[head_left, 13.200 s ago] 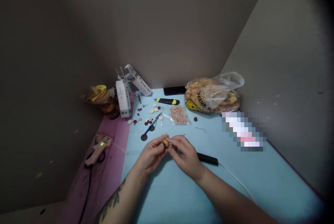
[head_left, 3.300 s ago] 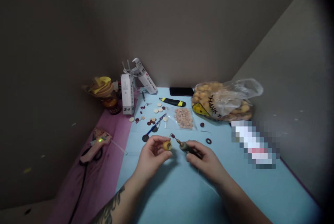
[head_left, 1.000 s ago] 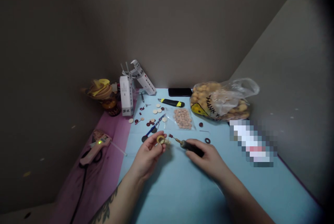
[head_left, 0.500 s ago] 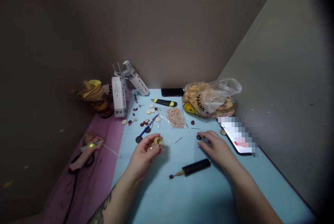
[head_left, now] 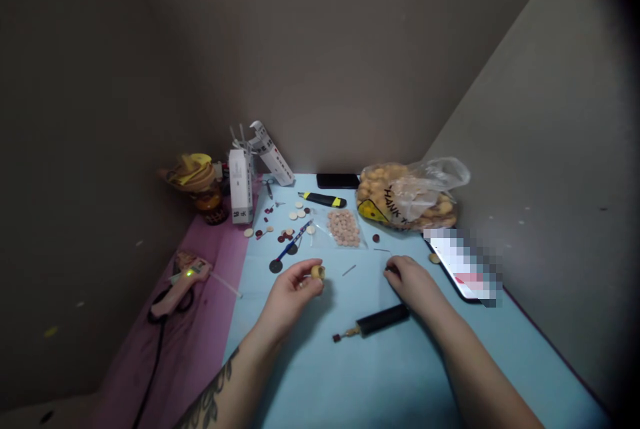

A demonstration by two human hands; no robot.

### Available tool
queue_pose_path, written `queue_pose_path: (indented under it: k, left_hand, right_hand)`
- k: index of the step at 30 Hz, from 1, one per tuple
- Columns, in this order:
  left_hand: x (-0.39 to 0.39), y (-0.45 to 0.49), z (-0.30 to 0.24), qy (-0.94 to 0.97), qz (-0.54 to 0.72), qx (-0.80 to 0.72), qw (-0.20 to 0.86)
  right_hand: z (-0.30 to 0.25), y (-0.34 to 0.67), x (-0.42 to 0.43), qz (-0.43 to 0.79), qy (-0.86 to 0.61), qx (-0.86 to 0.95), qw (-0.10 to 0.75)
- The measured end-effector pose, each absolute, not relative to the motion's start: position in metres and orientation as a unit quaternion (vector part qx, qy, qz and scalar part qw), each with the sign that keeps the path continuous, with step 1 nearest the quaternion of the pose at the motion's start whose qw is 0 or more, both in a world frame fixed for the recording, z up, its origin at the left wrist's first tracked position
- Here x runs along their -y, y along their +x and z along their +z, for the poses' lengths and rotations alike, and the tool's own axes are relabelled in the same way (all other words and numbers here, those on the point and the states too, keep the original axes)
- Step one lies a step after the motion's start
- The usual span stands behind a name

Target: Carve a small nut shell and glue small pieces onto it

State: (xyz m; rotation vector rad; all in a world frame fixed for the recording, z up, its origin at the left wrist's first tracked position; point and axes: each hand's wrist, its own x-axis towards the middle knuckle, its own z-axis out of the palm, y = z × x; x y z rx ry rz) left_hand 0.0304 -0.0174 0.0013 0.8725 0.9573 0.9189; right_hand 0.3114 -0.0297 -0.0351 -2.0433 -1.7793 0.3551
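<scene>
Between the thumb and fingers of my left hand (head_left: 295, 289) is a small yellowish hollow piece (head_left: 318, 273), its opening facing right. My right hand (head_left: 411, 281) rests low over the blue surface, fingertips pinched on a small dark round piece (head_left: 389, 269) that they mostly hide. Below and between the hands lies a black-handled rotary tool (head_left: 384, 319) with a brass neck and a brown tip. A thin metal pin (head_left: 349, 270) lies between the hands, and another thin pin (head_left: 382, 249) is just beyond my right fingertips.
Behind are a bag of small pinkish beads (head_left: 344, 227), a utility knife (head_left: 325, 199), loose discs (head_left: 293, 215) and a blue pen-like tool (head_left: 295, 242). Right stand a bag of brown nut-like pieces (head_left: 400, 199) and a lit phone (head_left: 457, 269). Left lies a pink glue gun (head_left: 180, 290); white boxes (head_left: 241, 185) stand behind.
My right fingers have closed around the small dark round piece, which showed between them before. My left hand has turned the yellowish piece slightly. The whole view has shifted a little.
</scene>
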Motion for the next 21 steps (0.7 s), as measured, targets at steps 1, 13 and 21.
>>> queue_pose_path:
  k: [1, 13, 21]
  left_hand:
    - [0.017, 0.03, 0.001, 0.395, 0.413, -0.431, 0.698]
    - [0.026, 0.03, 0.014, 0.47, 0.37, -0.35, 0.721]
    - [0.026, 0.028, 0.019, 0.577, 0.357, -0.334, 0.655]
  right_hand:
    - [-0.032, 0.31, 0.031, 0.128, -0.73, 0.637, 0.212]
    - [0.039, 0.206, 0.068, 0.183, -0.471, 0.716, 0.482]
    - [0.031, 0.204, 0.063, 0.187, -0.452, 0.714, 0.501]
